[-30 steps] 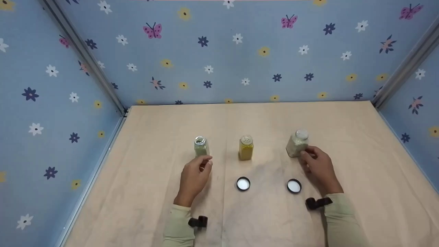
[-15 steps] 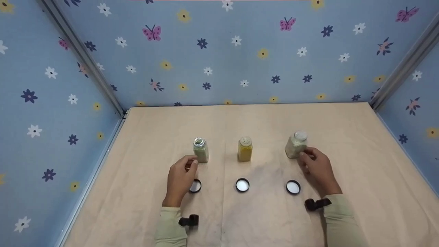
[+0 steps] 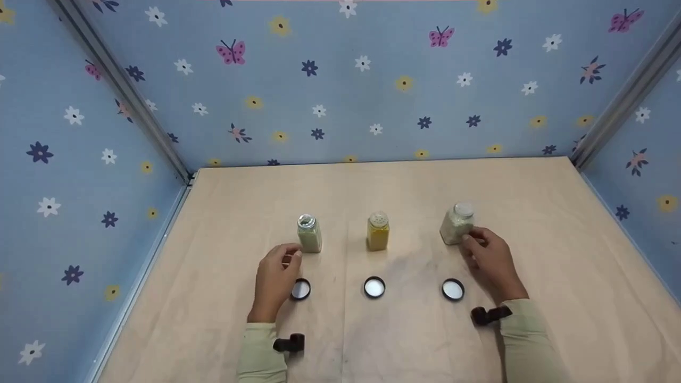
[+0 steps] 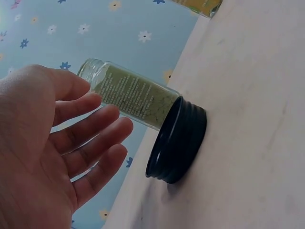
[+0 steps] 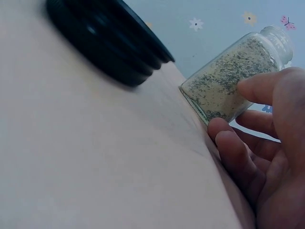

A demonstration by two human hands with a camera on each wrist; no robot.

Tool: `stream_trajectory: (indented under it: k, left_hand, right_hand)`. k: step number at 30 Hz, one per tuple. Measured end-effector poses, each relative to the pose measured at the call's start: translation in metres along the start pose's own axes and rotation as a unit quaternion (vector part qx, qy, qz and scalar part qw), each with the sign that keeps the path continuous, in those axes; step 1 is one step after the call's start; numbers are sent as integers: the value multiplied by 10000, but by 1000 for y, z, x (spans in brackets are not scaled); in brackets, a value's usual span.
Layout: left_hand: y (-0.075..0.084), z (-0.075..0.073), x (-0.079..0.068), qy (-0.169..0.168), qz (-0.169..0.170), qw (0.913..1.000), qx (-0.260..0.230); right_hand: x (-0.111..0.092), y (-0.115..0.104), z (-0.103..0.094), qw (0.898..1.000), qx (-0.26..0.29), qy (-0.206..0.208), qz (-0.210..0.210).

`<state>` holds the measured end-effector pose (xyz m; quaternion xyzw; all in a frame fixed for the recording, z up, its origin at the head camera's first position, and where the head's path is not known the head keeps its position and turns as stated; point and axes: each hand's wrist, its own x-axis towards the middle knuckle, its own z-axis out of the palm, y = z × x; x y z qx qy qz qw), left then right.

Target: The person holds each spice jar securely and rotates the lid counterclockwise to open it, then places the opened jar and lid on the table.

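Observation:
My left hand (image 3: 275,282) is just beside the near-left side of an upright glass spice jar (image 3: 309,234) of green powder. Its fingers are loosely bent and hold nothing, as the left wrist view confirms. Under that hand's right edge lies a black-rimmed lid (image 3: 300,289). My right hand (image 3: 492,261) grips the lower side of another spice jar (image 3: 456,224), filled with pale, herb-flecked seasoning. In the right wrist view the thumb lies on this jar's face, the other fingers around its lower side. Between the two hands stands a yellow spice jar (image 3: 378,232) with a perforated shaker top.
Two more black lids lie white side up on the cloth-covered table (image 3: 404,340): a middle lid (image 3: 374,288) before the yellow jar and a right lid (image 3: 453,290) left of my right wrist. Flower-patterned walls (image 3: 340,85) enclose the back and sides.
My left hand has moved left from in front of the green jar, uncovering the jar's base and the left lid. My right hand stays at its jar.

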<state>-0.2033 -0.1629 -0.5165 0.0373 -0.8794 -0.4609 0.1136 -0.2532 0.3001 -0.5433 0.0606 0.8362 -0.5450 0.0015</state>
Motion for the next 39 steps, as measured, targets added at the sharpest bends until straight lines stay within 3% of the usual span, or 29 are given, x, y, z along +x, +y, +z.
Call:
stream_trajectory:
  k: [19, 31, 39]
  left_hand:
    - [-7, -6, 0, -114, -297, 9995, 12]
    - [-9, -6, 8, -141, -219, 9996, -55]
    - [-7, -4, 9, -223, -185, 9995, -130]
  right_hand:
    - [5, -5, 5, 9997, -205, -68, -116]
    - [-1, -5, 5, 9996, 226, -26, 188]
    - [2, -12, -1, 9998, 148, -51, 113]
